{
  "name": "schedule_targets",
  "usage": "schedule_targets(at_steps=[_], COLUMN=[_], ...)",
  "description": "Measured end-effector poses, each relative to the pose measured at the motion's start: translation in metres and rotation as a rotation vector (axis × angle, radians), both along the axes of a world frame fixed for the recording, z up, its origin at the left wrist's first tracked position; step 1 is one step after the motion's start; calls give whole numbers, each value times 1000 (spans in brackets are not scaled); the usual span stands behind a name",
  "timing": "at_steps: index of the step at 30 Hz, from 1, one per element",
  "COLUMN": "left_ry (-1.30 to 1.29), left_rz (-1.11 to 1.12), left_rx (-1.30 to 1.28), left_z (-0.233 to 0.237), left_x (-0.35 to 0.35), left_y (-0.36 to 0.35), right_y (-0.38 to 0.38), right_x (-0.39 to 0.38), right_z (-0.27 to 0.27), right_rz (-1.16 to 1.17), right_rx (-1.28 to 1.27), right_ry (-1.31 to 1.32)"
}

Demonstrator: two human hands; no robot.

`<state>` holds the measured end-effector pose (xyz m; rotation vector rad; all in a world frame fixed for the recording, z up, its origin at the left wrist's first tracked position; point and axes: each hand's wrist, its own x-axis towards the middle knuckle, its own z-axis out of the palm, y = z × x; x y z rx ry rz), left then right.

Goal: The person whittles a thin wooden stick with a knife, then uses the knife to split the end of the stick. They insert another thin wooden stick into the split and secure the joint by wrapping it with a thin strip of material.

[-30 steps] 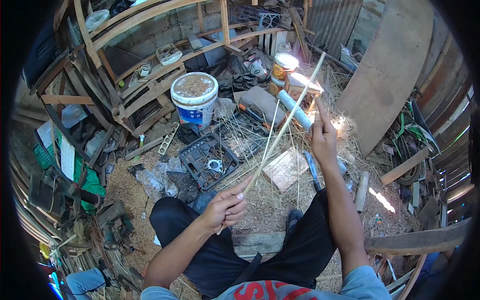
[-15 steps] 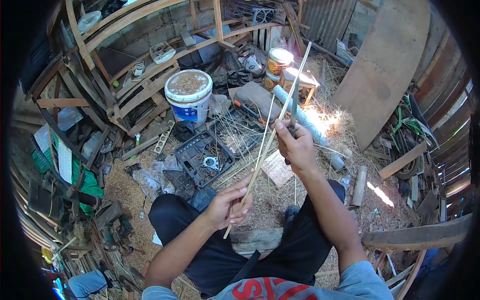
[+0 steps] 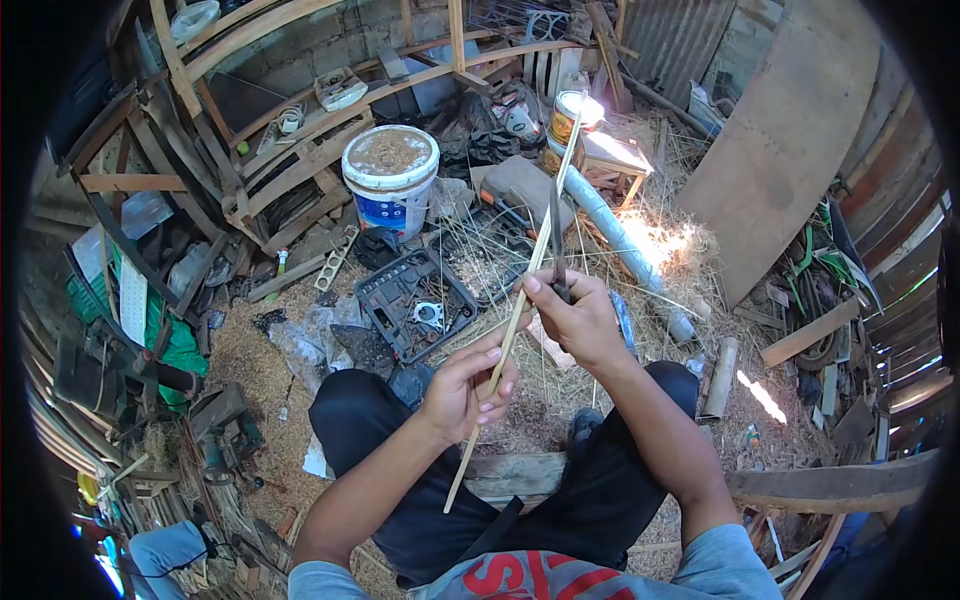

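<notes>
A long, pale bamboo strip (image 3: 508,348) runs slantwise up and away between my knees. My left hand (image 3: 466,388) is closed around its lower part, fingers curled beneath and thumb on top. Higher up, my right hand (image 3: 585,318) grips a knife (image 3: 557,225) with a dark, narrow blade pointing away from me. The right thumb presses on the strip, close beside the blade. Whether the blade's edge touches the strip cannot be made out. A thinner sliver lies almost against the strip along its upper part.
Ahead stand a white bucket (image 3: 390,175), an open black tool case (image 3: 415,305) and a grey-blue pipe (image 3: 615,230). Paint cans (image 3: 575,115) sit beside a small wooden stool (image 3: 615,155). A large board (image 3: 785,150) leans at right. Shavings cover the floor (image 3: 270,345).
The strip has slid down toward me, its lower end now farther below my left hand. My right hand and the knife have come lower and nearer the left hand. The sliver's gap has narrowed.
</notes>
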<state>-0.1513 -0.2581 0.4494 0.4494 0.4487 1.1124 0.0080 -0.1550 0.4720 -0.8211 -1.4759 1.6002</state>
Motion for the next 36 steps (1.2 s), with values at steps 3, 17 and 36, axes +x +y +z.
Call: schedule_targets(at_steps=[3,17,36], left_ry=[-113,-245,-176], left_rz=[10,82,-132], left_rx=[-14,-28,-1], left_z=[-9,2,-8], left_x=[-6,-19,-4], left_y=[6,16,4], right_y=[2,-6,14], right_x=[-5,3,9], right_z=[-3,-3,-8], right_rz=[-139,64,-248], right_rx=[392,512,406], right_ry=[-93,-278,-111])
